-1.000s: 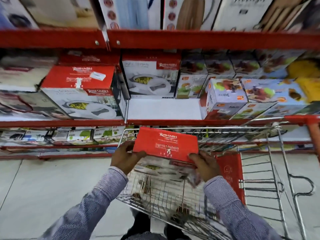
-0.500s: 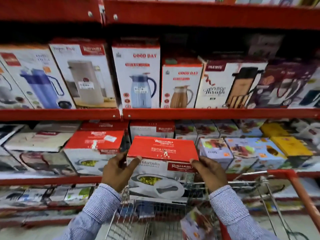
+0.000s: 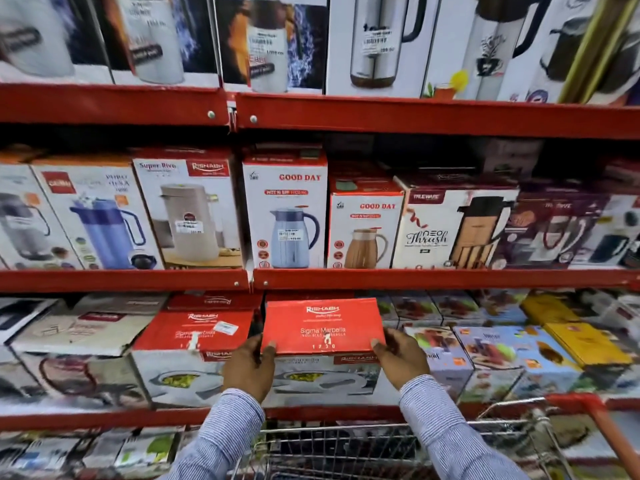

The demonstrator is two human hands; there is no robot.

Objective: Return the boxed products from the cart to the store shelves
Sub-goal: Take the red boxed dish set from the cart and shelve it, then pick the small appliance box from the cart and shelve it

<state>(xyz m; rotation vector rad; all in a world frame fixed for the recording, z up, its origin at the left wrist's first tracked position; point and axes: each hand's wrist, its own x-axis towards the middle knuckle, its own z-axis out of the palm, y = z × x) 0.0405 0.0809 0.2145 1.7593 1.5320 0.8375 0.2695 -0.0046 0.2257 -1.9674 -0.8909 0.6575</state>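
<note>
A red-topped white casserole box sits in the gap on the lower red shelf, beside a matching box to its left. My left hand grips its front left corner and my right hand grips its front right corner. The wire cart stands directly below my forearms, against the shelf front. What lies in the cart is hard to make out.
Colourful juicer boxes fill the shelf to the right of the held box. Flask and jug boxes line the shelf above. The cart's red handle runs down at the lower right. Flat boxes lie at left.
Both hands lifted the red-topped box out of the cart, up and forward into the shelf gap. My view tilted upward, showing higher shelves.
</note>
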